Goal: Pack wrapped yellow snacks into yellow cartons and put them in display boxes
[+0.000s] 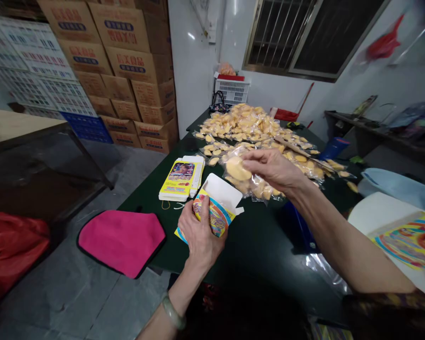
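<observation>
My left hand (202,236) is wrapped round a small colourful box (217,212) whose white top flap stands up. Above and to the right of the box, my right hand (272,169) pinches a clear packet (238,168) with a yellow piece inside. Behind it, a large heap of similar yellow packets (248,123) spreads over the dark green table (258,250). Flattened yellow printed boxes (179,178) lie in a stack to the left of the held box.
A pink cloth (123,241) lies at the table's left edge. To the right are a blue basin (400,184) and a large pile of printed cartons (411,236). Brown cardboard boxes (138,66) stand against the wall. A wooden stick (301,152) crosses the heap.
</observation>
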`<state>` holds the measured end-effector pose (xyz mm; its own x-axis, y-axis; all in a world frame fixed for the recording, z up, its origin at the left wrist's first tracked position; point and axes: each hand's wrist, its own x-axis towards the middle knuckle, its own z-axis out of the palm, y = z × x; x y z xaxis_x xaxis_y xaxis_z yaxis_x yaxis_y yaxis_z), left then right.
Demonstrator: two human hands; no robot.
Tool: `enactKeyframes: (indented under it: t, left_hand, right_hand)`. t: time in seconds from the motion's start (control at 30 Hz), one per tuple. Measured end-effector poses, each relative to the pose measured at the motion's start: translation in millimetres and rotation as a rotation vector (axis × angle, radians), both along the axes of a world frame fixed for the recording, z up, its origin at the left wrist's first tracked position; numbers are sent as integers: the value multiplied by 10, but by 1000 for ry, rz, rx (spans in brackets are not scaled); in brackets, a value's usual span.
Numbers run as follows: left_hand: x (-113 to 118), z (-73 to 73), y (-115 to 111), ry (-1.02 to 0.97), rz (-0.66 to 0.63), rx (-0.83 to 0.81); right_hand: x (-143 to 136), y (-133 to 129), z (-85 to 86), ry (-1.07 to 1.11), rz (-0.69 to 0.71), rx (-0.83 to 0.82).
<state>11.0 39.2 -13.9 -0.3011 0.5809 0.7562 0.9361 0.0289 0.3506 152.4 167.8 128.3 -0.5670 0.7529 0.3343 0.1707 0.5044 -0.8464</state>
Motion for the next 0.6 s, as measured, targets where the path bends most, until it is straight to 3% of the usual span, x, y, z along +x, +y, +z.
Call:
enactKeyframes:
  t: [0.17,0.27,0.33,0.4,0.6]
  left_hand:
    - [132,-15,-37,19,-48,62]
    - [167,-60,-85,58,-117,97]
    - [187,-87,-107,66,-160,134]
    - [214,-101,-122,57,-178,183]
    - [323,-75,-115,-15,-34,200]
  right_hand:
    - [-80,-444,90,-494,-113,312]
    - [-129,-541,146,-757,45,447]
    - [-164,-580,158,-831,162,502]
    - [-212,-603,119,-882,190,543]
    - [-340,-605,-54,-834,275,544]
